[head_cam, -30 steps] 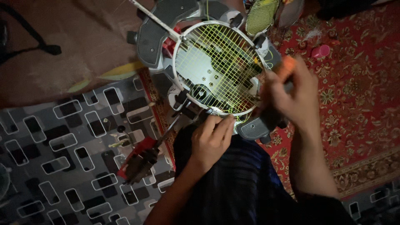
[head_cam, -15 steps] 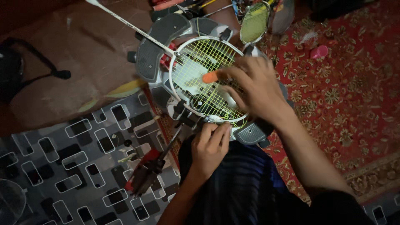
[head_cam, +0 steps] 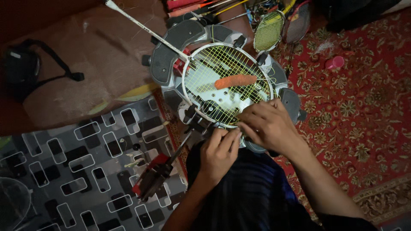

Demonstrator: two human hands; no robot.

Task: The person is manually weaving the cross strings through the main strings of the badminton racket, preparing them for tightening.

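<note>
A badminton racket with a white frame and yellow strings (head_cam: 227,68) is clamped flat in a grey stringing machine (head_cam: 171,55), its white shaft (head_cam: 141,26) running up to the left. An orange-handled tool (head_cam: 235,81) lies loose on the strings. My left hand (head_cam: 219,150) and my right hand (head_cam: 267,124) meet at the near rim of the racket head. Their fingertips pinch at the string there; the string itself is too thin to make out between the fingers.
A red and black clamp tool (head_cam: 154,176) sits on the machine's arm at lower left. More rackets (head_cam: 278,26) and tools lie at the top. A pink cap (head_cam: 334,63) rests on the red patterned carpet (head_cam: 364,111). A black bag (head_cam: 25,72) is at far left.
My right hand laid the orange-handled tool on the strings and came down to the near rim, joining my left hand. The view also shifted.
</note>
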